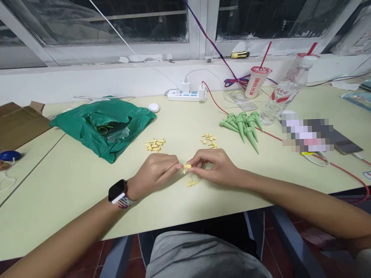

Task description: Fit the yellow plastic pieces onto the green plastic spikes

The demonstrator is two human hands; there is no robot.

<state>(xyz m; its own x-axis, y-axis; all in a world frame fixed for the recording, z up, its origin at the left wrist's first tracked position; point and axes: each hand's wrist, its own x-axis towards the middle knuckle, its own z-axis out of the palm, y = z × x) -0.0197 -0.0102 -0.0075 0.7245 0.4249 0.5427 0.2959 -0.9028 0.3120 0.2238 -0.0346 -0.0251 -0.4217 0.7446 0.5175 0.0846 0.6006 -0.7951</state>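
Observation:
My left hand and my right hand meet at the middle of the pale table. Both pinch one small yellow plastic piece between their fingertips. A black smartwatch is on my left wrist. Another small yellow piece lies on the table just below the hands. Two loose heaps of the same yellow pieces lie farther back, one on the left and one on the right. A bunch of green plastic cones lies to the right of them.
A crumpled green plastic bag lies at the left, with a cardboard box beyond it. A power strip, a paper cup with a red straw, a plastic bottle, a phone and red cables stand at the back and right.

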